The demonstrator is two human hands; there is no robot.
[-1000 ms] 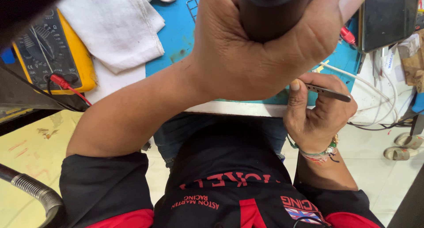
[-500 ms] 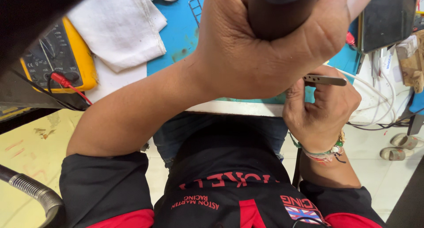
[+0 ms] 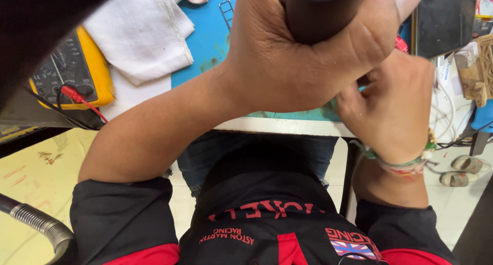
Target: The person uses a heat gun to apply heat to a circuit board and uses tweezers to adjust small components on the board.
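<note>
From the head view, the left hand (image 3: 308,54) is wrapped tight around a thick dark cylinder (image 3: 321,13) that rises close under the camera, over the far part of the bench (image 3: 277,125). The right hand (image 3: 395,111) sits just to the right and nearer, its fingers curled in behind the left hand; whether it grips anything cannot be told from here. A beaded band (image 3: 405,165) circles its wrist. The bench carries a blue mat (image 3: 210,39). On the left of it lies a folded white cloth (image 3: 141,31), and further left a yellow multimeter (image 3: 72,72) with a red lead (image 3: 77,96) plugged in. A ribbed metal hose (image 3: 36,224) curves in at the near left.
</note>
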